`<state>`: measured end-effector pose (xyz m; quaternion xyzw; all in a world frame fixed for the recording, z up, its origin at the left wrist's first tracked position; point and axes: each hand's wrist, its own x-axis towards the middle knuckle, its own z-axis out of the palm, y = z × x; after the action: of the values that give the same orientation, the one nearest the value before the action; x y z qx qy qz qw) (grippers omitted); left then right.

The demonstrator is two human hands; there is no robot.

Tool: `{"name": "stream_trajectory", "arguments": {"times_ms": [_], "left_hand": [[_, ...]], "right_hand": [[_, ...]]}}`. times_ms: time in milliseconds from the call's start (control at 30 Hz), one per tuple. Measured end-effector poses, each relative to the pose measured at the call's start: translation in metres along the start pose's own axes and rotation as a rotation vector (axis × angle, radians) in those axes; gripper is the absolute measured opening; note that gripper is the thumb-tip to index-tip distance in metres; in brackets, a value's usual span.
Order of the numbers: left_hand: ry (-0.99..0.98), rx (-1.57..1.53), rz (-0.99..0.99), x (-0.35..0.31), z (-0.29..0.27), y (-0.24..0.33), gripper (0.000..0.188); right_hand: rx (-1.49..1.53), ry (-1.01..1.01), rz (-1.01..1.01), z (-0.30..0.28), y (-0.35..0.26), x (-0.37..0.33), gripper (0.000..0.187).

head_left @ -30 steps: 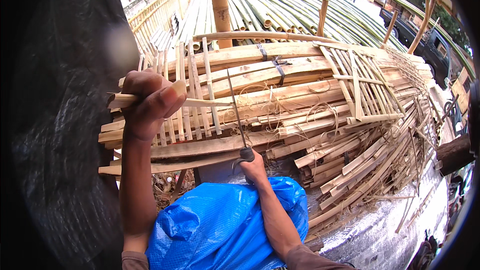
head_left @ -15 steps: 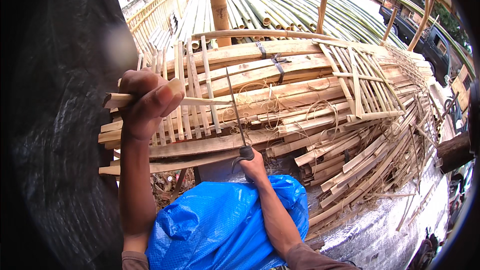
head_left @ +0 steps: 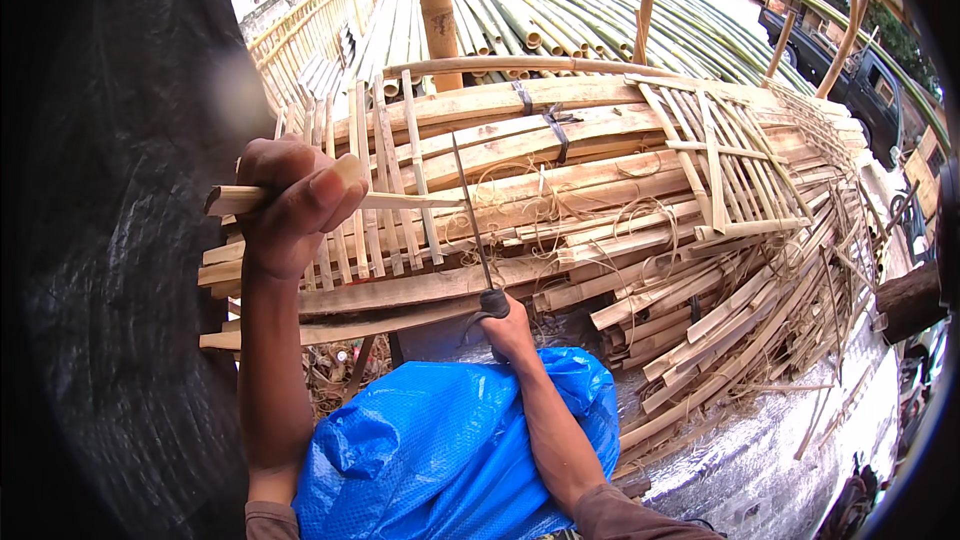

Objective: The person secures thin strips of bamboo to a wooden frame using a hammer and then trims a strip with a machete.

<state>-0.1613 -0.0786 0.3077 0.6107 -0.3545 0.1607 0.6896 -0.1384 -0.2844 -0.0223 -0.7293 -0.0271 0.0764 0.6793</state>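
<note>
A broad stack of split bamboo slats (head_left: 600, 200) fills the middle, with long green bamboo poles (head_left: 560, 0) behind it and a blue plastic sheet (head_left: 440, 450) across the lap below. The left hand (head_left: 295, 200) has its fingers curled tight around a thin bamboo strip (head_left: 395, 201) held level above the stack. The right hand (head_left: 508, 332) fists the handle of a narrow knife (head_left: 472, 215), blade upright against the strip.
</note>
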Motion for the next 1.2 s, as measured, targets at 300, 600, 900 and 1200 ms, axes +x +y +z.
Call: {"name": "stream_trajectory", "arguments": {"times_ms": [300, 600, 900, 1200], "left_hand": [[-0.003, 0.019, 0.013, 0.001, 0.001, 0.001, 0.047], [-0.012, 0.021, 0.018, 0.001, 0.0, 0.001, 0.047], [-0.048, -0.04, 0.023, 0.001, 0.0, 0.0, 0.047], [-0.129, -0.074, 0.086, 0.002, -0.025, -0.002, 0.045]], "right_hand": [[-0.015, 0.006, -0.005, 0.0, -0.003, -0.002, 0.02], [-0.001, 0.006, -0.002, -0.001, -0.004, -0.002, 0.02], [-0.011, 0.015, -0.014, 0.0, -0.004, -0.004, 0.02], [-0.111, 0.013, -0.163, 0.005, -0.05, -0.021, 0.032]]}}
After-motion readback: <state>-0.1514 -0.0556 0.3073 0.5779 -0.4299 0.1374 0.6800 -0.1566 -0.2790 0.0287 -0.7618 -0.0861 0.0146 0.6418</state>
